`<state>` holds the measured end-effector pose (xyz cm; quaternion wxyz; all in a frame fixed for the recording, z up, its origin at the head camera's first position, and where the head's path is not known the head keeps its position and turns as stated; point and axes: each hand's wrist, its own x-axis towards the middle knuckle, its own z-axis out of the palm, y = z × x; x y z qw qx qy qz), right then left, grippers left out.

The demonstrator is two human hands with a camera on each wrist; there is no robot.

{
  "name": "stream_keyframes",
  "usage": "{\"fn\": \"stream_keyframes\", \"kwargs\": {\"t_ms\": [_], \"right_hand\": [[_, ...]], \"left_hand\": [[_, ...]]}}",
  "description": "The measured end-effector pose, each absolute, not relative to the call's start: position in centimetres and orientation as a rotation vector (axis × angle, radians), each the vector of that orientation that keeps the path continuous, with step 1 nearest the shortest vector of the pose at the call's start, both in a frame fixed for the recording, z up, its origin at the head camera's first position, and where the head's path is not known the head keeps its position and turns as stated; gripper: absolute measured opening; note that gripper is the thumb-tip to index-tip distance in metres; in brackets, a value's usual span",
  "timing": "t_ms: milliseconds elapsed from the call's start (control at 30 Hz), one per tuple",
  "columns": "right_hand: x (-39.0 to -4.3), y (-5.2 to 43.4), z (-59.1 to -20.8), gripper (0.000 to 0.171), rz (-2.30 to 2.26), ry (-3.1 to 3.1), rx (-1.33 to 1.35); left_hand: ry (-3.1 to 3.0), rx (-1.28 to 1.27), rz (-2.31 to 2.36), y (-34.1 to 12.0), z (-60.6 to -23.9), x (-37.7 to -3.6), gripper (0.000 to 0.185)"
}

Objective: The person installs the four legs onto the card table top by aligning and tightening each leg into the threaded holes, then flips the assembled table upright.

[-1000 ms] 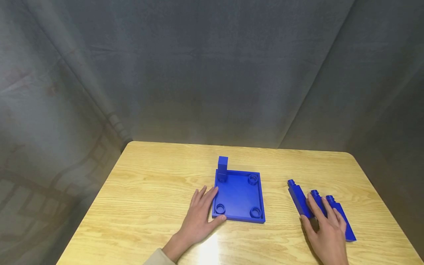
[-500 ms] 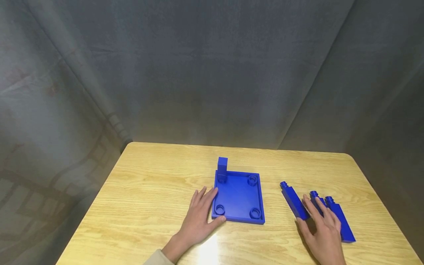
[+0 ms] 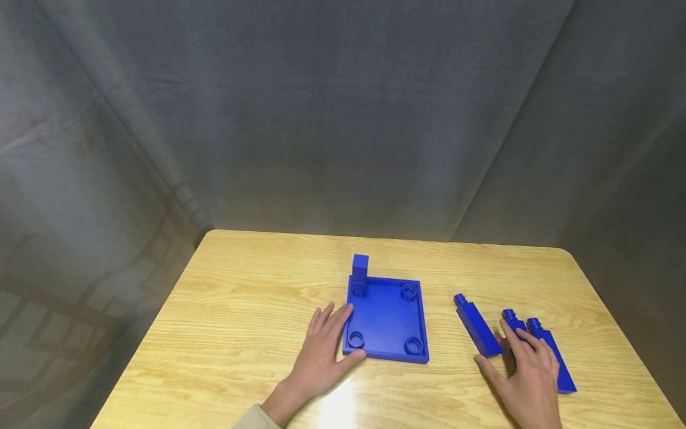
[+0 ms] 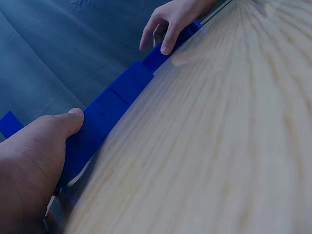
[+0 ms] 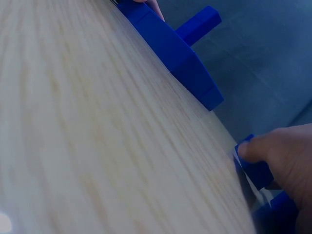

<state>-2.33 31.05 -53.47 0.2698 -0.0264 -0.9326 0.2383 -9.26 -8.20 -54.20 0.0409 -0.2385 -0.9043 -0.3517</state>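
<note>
A blue square plate (image 3: 387, 322) with four round sockets lies mid-table. One blue post (image 3: 360, 273) stands upright in its back-left socket. My left hand (image 3: 326, 348) lies flat on the table against the plate's left edge, thumb at the front-left corner; the left wrist view shows that thumb on the plate's side (image 4: 109, 114). Three blue pegs lie to the right: one apart (image 3: 476, 326), two side by side (image 3: 551, 354). My right hand (image 3: 524, 372) rests with straight fingers on the middle peg (image 3: 513, 322). Its thumb touches the near end of the separate peg (image 5: 253, 170).
The wooden table (image 3: 246, 310) has bare surface left of the plate and along the back. Grey curtain hangs behind and on both sides. The table's right edge is close to the pegs.
The leftmost peg has slid left, away from the other two. My right hand has drawn back a little toward me. The left hand and plate have not moved.
</note>
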Motion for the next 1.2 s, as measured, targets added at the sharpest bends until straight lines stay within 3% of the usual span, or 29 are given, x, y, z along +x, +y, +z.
{"fn": "stream_keyframes", "kwargs": {"t_ms": [267, 800, 1200], "right_hand": [[-2.4, 31.2, -53.6, 0.077, 0.621, -2.484, -0.061], [-2.0, 29.7, -52.5, 0.077, 0.982, -2.199, -0.236], [-1.9, 28.9, -51.9, 0.046, 1.403, -1.915, -0.297]], "left_hand": [[-2.762, -0.733, -1.061, -8.2, -54.3, -9.3, 0.091], [-2.766, -0.732, -1.067, -8.3, -54.4, -9.2, 0.091], [-2.762, -0.736, -1.079, -8.3, -54.3, -9.3, 0.091]]}}
